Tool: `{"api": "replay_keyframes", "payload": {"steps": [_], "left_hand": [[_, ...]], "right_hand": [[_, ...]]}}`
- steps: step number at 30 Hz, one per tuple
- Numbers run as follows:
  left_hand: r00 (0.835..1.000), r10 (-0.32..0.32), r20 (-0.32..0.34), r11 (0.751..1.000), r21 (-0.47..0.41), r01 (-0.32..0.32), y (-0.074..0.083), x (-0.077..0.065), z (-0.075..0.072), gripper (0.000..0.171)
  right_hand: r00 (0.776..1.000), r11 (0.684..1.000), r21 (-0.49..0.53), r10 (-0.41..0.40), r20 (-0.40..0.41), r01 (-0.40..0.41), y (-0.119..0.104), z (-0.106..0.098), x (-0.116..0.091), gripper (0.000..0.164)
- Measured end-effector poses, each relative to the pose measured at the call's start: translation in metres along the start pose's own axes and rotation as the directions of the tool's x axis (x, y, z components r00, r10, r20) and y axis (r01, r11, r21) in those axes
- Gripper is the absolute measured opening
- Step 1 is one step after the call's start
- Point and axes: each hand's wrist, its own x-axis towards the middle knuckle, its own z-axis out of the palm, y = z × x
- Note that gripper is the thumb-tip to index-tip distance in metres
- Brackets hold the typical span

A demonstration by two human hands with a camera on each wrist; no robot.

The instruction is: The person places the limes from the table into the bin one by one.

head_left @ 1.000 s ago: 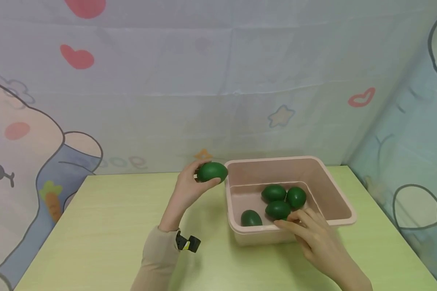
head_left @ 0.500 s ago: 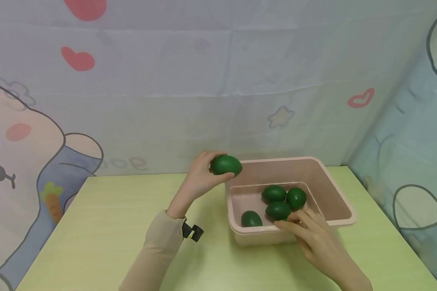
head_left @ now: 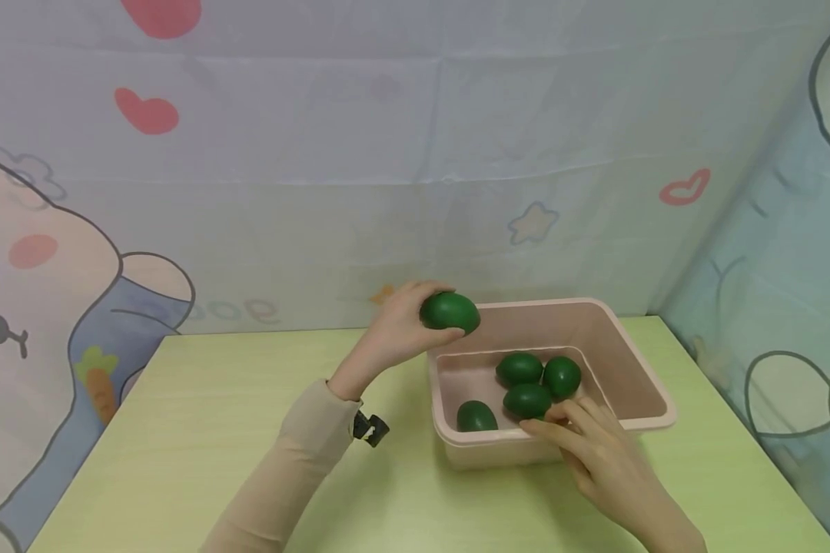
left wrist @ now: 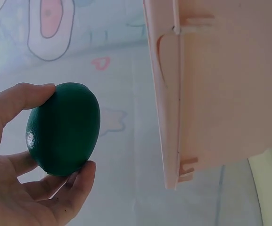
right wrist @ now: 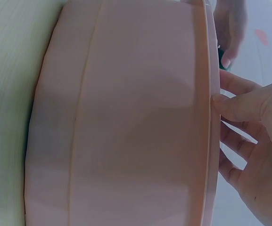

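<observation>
My left hand (head_left: 408, 326) holds a smooth, dark green egg-shaped object (head_left: 451, 313) between thumb and fingers, raised at the back left corner of a pale pink plastic bin (head_left: 629, 361). In the left wrist view the green egg-shaped object (left wrist: 65, 129) sits in the fingertips, apart from the bin wall (left wrist: 230, 94). My right hand (head_left: 605, 461) grips the bin's front rim; in the right wrist view its thumb (right wrist: 242, 107) presses the rim from outside and the fingers reach over inside. Several similar green objects (head_left: 528, 401) lie in the bin, one partly hidden by the right hand.
The bin stands on a light green-yellow table (head_left: 249, 430), toward its right side. A printed cloth backdrop (head_left: 332, 153) hangs behind the table's back edge, with another printed sheet (head_left: 788, 307) on the right. A small black device (head_left: 370, 428) is worn on the left wrist.
My left hand has moved right and slightly up with the green egg-shaped object, from left of the bin to over its back left corner. The right hand and bin have stayed put.
</observation>
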Motion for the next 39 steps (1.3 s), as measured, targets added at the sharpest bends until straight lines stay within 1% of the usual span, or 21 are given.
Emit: {"api": "replay_keyframes", "payload": {"steps": [3, 7, 9, 11, 12, 18, 22, 26, 29, 30, 36, 39], "left_hand": [[1.0, 0.001, 0.023, 1.0, 0.015, -0.001, 0.002, 0.003, 0.0, 0.057], [0.998, 0.014, 0.056, 0.999, 0.045, -0.017, 0.002, 0.008, 0.001, 0.057], [0.997, 0.029, 0.075, 0.997, 0.066, -0.034, 0.003, 0.011, 0.002, 0.058], [0.994, 0.044, 0.095, 0.995, 0.081, -0.052, 0.004, 0.013, 0.003, 0.059], [0.993, 0.054, 0.105, 0.994, 0.086, -0.063, 0.004, 0.014, 0.003, 0.059], [0.984, 0.092, 0.152, 0.988, 0.108, -0.109, 0.004, 0.019, 0.003, 0.059], [0.978, 0.1, 0.181, 0.985, 0.118, -0.122, 0.005, 0.023, 0.002, 0.057], [0.971, 0.112, 0.214, 0.982, 0.123, -0.14, 0.005, 0.027, 0.003, 0.055], [0.964, 0.113, 0.242, 0.982, 0.123, -0.146, 0.004, 0.031, 0.005, 0.055], [0.961, 0.112, 0.252, 0.982, 0.12, -0.146, 0.004, 0.032, 0.005, 0.055], [0.942, 0.115, 0.316, 0.985, 0.085, -0.149, 0.005, 0.039, 0.01, 0.056], [0.935, 0.11, 0.338, 0.984, 0.094, -0.15, 0.005, 0.042, 0.014, 0.055]], "right_hand": [[1.0, 1.0, 0.0, -0.001, -0.001, 0.001, 0.001, 0.0, 0.0, 0.045], [1.0, 1.0, -0.003, -0.006, -0.011, 0.006, 0.001, 0.001, 0.001, 0.037], [1.0, 1.0, -0.007, -0.008, -0.015, 0.008, 0.002, 0.001, 0.001, 0.038], [1.0, 1.0, -0.013, -0.01, -0.022, 0.01, 0.002, 0.002, 0.001, 0.046], [1.0, 1.0, -0.015, -0.012, -0.025, 0.011, 0.002, 0.002, 0.001, 0.048], [0.999, 1.0, -0.005, -0.019, -0.039, 0.018, 0.003, 0.004, 0.002, 0.041], [0.999, 1.0, -0.003, -0.014, -0.033, 0.014, 0.003, 0.004, 0.002, 0.041], [0.999, 1.0, -0.013, -0.022, -0.047, 0.021, 0.003, 0.004, 0.003, 0.041], [0.998, 0.999, -0.023, -0.026, -0.059, 0.025, 0.003, 0.004, 0.004, 0.052], [0.998, 0.999, -0.024, -0.025, -0.059, 0.024, 0.003, 0.004, 0.004, 0.053], [0.999, 1.0, -0.026, -0.016, -0.045, 0.015, 0.003, 0.004, 0.004, 0.055], [0.999, 0.999, -0.031, -0.017, -0.044, 0.015, 0.004, 0.004, 0.004, 0.055]]}}
